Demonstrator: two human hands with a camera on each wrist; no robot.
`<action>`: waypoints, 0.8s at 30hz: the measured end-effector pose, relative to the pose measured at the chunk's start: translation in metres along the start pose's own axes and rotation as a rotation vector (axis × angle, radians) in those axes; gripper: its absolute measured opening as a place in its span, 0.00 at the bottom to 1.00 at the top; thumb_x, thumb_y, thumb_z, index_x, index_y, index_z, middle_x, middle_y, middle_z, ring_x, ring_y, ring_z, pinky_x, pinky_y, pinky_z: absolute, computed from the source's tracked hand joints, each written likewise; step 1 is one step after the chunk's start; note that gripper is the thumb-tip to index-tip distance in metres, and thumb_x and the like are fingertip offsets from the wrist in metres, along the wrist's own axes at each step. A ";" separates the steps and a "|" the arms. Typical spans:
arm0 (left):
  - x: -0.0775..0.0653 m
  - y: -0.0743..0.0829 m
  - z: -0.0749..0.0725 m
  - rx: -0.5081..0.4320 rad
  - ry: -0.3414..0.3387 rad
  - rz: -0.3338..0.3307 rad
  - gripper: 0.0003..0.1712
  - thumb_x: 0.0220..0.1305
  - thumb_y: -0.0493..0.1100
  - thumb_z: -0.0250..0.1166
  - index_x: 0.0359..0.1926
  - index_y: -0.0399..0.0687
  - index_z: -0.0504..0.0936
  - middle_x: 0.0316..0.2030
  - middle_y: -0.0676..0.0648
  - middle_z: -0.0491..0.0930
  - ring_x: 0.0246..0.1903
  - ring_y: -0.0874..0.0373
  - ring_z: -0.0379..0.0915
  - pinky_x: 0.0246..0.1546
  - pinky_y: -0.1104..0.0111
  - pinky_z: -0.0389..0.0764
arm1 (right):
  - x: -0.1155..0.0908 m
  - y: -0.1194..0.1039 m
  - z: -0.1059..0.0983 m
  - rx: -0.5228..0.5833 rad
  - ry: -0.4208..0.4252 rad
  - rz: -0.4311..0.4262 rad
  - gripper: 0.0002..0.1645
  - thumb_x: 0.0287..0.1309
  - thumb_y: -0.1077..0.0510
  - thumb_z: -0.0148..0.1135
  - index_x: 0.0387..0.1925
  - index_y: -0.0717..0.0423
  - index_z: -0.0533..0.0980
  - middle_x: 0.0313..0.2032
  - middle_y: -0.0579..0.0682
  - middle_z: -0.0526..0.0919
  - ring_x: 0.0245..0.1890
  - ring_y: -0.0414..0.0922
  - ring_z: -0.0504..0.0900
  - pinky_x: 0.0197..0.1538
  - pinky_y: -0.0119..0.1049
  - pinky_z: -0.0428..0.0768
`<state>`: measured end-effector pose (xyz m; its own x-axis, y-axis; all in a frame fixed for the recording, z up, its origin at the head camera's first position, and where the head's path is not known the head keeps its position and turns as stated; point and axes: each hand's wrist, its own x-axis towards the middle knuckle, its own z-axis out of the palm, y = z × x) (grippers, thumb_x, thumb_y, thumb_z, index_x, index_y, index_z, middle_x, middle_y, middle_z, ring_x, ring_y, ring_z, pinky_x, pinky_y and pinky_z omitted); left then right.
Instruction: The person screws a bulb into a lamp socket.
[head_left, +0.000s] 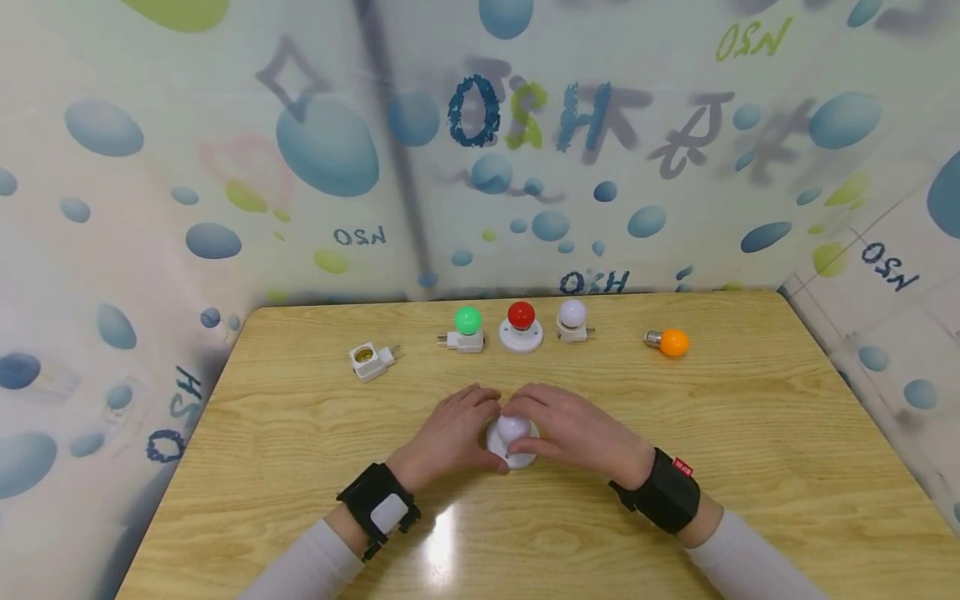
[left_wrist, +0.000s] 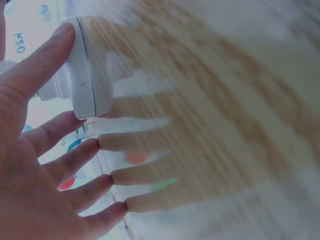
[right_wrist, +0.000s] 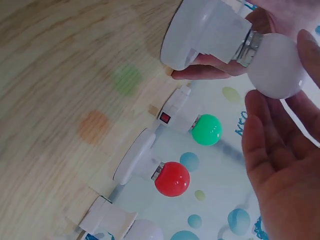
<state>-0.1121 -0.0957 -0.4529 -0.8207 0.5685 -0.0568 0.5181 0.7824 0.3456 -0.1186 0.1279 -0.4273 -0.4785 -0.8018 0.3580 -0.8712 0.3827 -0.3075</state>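
Note:
In the head view a white bulb [head_left: 513,428] stands upright in a round white lamp holder [head_left: 521,461] on the table. My left hand [head_left: 453,429] holds the holder's base from the left, thumb on the near side and index finger on the far side, as the left wrist view shows on the base [left_wrist: 82,75]. With its thumb and fingertips, my right hand [head_left: 573,425] grips the bulb's globe from the right. Part of the bulb's metal screw thread [right_wrist: 248,48] shows above the socket in the right wrist view.
Along the back stand a green bulb [head_left: 468,320] in a plug-in socket, a red bulb [head_left: 521,314] in a round holder and another white bulb [head_left: 572,312] in a plug-in socket. A bulbless plug-in socket [head_left: 371,362] lies left; an orange bulb [head_left: 674,342] lies right.

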 end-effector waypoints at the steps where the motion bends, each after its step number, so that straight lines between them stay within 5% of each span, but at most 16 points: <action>1: 0.000 0.000 0.000 -0.001 0.000 0.000 0.43 0.42 0.67 0.72 0.57 0.49 0.79 0.64 0.45 0.68 0.66 0.43 0.56 0.63 0.48 0.59 | 0.000 0.000 0.001 -0.013 0.011 -0.002 0.25 0.57 0.42 0.63 0.50 0.52 0.76 0.46 0.42 0.76 0.45 0.35 0.72 0.48 0.28 0.75; 15: 0.001 0.000 0.001 -0.002 0.004 0.002 0.42 0.41 0.67 0.72 0.55 0.49 0.80 0.64 0.45 0.69 0.66 0.44 0.57 0.63 0.48 0.60 | 0.003 0.004 0.009 -0.069 0.028 0.038 0.29 0.54 0.34 0.61 0.45 0.51 0.73 0.38 0.39 0.72 0.36 0.34 0.68 0.39 0.27 0.74; 20: 0.001 -0.001 0.000 0.006 0.024 0.019 0.41 0.42 0.67 0.72 0.55 0.51 0.80 0.62 0.46 0.70 0.65 0.45 0.59 0.61 0.48 0.62 | 0.003 0.002 0.008 -0.050 0.006 0.075 0.40 0.46 0.32 0.66 0.54 0.53 0.73 0.48 0.42 0.76 0.47 0.36 0.73 0.51 0.33 0.75; 24: -0.001 0.000 -0.001 -0.003 0.012 0.007 0.47 0.42 0.68 0.72 0.62 0.52 0.76 0.63 0.46 0.70 0.66 0.43 0.57 0.61 0.46 0.61 | 0.001 -0.002 0.001 0.012 -0.080 0.117 0.41 0.53 0.36 0.65 0.65 0.48 0.68 0.62 0.43 0.71 0.60 0.39 0.69 0.59 0.40 0.71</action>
<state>-0.1120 -0.0966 -0.4525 -0.8199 0.5709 -0.0432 0.5231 0.7776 0.3489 -0.1175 0.1258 -0.4272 -0.5659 -0.7864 0.2475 -0.8084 0.4702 -0.3541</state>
